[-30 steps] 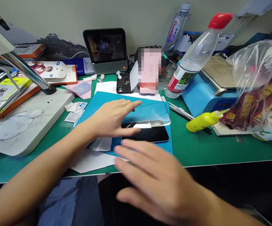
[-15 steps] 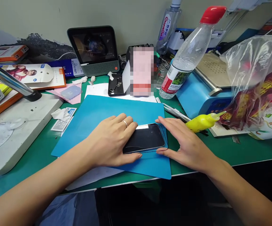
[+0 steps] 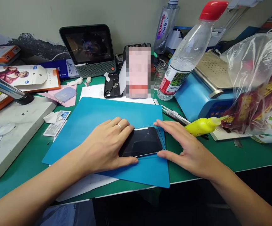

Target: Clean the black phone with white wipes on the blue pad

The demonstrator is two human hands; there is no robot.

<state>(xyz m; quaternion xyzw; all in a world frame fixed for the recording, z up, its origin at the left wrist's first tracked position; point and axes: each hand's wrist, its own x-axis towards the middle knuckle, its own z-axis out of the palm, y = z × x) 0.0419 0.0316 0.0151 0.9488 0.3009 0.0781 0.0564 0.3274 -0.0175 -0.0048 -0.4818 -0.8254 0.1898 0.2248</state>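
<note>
A black phone (image 3: 141, 142) lies flat, screen up, on a blue mat (image 3: 93, 116) on the green bench. A clear screen protector (image 3: 162, 141) lies over it, its edge overhanging at the right. My left hand (image 3: 105, 146) grips the phone's left end, thumb on the near edge, fingers on the far edge. My right hand (image 3: 185, 147) holds the protector's right end between thumb and forefinger, level with the phone.
A yellow squeeze bottle (image 3: 203, 125) lies right of the mat. A water bottle (image 3: 185, 59), a blue machine (image 3: 201, 94) and a plastic bag (image 3: 255, 84) stand at the right. A small display (image 3: 88, 50) and a black phone part (image 3: 112, 86) sit behind. A white base plate (image 3: 11, 125) fills the left.
My right hand came in from the near side to the protector's right end. The protector, lifted a second ago, now lies low over the screen. My left hand shifted to grip the phone's left end.
</note>
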